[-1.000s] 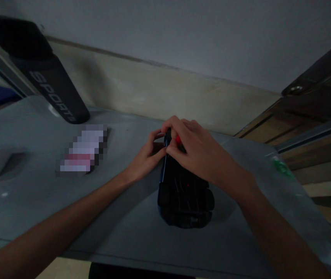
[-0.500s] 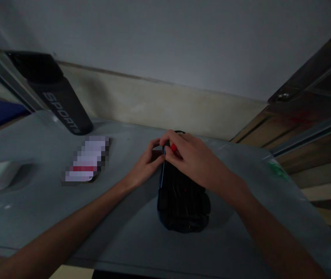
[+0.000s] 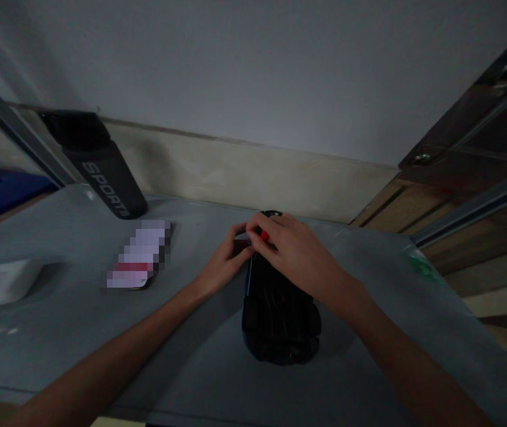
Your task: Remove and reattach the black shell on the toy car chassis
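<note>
A toy car point(image 3: 280, 323) lies upside down on the grey table, its black underside and wheels facing up and a blue edge along its left side. At the far left corner of the car, my left hand point(image 3: 224, 264) has its thumb and fingers closed on the edge. My right hand point(image 3: 300, 252) bends over the far half of the car. Its fingers are pinched round a small tool with a red end point(image 3: 264, 235); the rest of that tool is hidden, so its kind does not show. Both hands nearly meet at that corner.
To the left, a blurred-out phone point(image 3: 140, 255) lies on the grey table point(image 3: 191, 367). A dark SPORTS bottle point(image 3: 106, 172) stands behind it near the wall. A white box-like thing point(image 3: 4, 284) is at the far left, a green patch point(image 3: 426, 268) at the right edge.
The view has tilted slightly, so everything sits a little lower. Both hands stay at the same corner of the car; the right fingers have shifted slightly around the red-ended tool.
</note>
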The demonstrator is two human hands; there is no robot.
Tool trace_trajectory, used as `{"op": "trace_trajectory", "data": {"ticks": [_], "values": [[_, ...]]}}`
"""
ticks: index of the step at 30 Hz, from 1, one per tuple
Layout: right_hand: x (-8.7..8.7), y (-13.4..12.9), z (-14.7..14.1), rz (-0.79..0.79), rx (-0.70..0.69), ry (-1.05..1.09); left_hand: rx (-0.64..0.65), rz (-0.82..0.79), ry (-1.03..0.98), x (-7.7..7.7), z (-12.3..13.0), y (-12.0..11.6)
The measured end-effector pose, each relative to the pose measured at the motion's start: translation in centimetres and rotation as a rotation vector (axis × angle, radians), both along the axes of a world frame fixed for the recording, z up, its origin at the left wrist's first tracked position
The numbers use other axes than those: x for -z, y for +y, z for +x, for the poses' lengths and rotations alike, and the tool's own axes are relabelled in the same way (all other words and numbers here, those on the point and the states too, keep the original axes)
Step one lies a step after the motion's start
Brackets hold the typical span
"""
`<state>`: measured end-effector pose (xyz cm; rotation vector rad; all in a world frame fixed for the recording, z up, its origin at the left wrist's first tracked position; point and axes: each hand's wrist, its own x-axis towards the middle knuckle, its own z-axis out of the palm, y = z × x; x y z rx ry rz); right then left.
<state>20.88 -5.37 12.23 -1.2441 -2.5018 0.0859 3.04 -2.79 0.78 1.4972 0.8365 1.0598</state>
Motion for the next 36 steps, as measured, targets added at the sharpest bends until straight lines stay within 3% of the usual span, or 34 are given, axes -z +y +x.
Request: {"op": "trace_trajectory", "data": {"ticks": [10,14,18,22,26,30,36], "values": [[-0.2,-0.3,0.3,0.050,-0.101,0.000,0.015,-0.007,0.001,0.2,-0.1,0.1],[-0.5,-0.5,0.1,0.019,-0.023,-0.082,0.006,-0.009,0.025,0.1,-0.1,0.1],[-0.4,-0.5,0.1,0.023,-0.072,-0.042,0.031,-0.016,0.013,0.4,-0.2,0.3],[-0.1,-0.4,0.1,0.036,0.059,-0.044,0.004,-0.015,0.013,0.4,-0.2,0.4],[-0.2,-0.5,-0.2,0.033,0.049,-0.049,0.030,-0.024,0.021,0.1,-0.1,0.3],[0.2,-0.7,-0.7,0.016,0.214,-0.047,0.011,-0.040,0.017,0.2,-0.1,0.3],[0.5,-0.4,0.0,-0.038,0.136,0.146,0.033,-0.047,0.014,0.1,-0.3,0.3]]}}
